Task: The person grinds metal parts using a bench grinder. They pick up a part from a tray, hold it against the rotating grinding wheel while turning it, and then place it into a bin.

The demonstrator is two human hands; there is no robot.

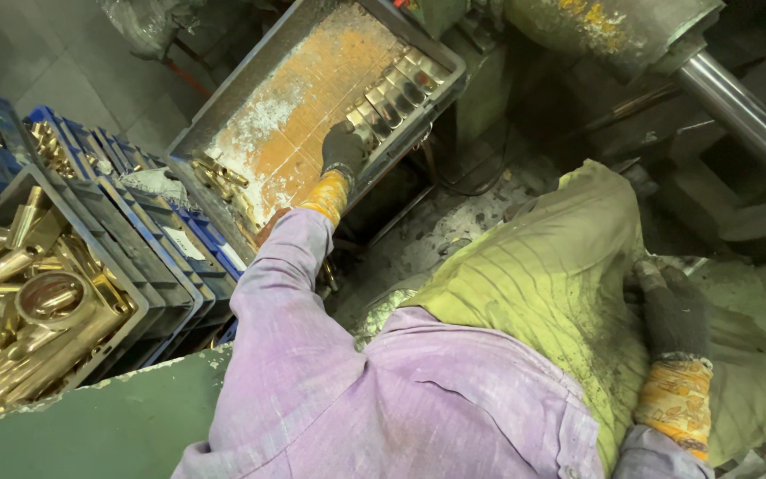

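Grimy workshop floor, crates crowding the left. Left hand (pixel 342 149), gloved, fingers curled onto the row of shiny brass pieces (pixel 394 96) along the dusty grey metal tray's (pixel 250 111) far edge. Right hand (pixel 672 310) presses yellow-green cloth (pixel 551 266), fingers together.

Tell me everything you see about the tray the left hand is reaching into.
The tray is a shallow grey rectangular bin, tilted and set diagonally, its floor caked with orange and white residue. A row of shiny brass parts lines its far side; a few more lie at the near corner. The gloved left hand rests on the row.
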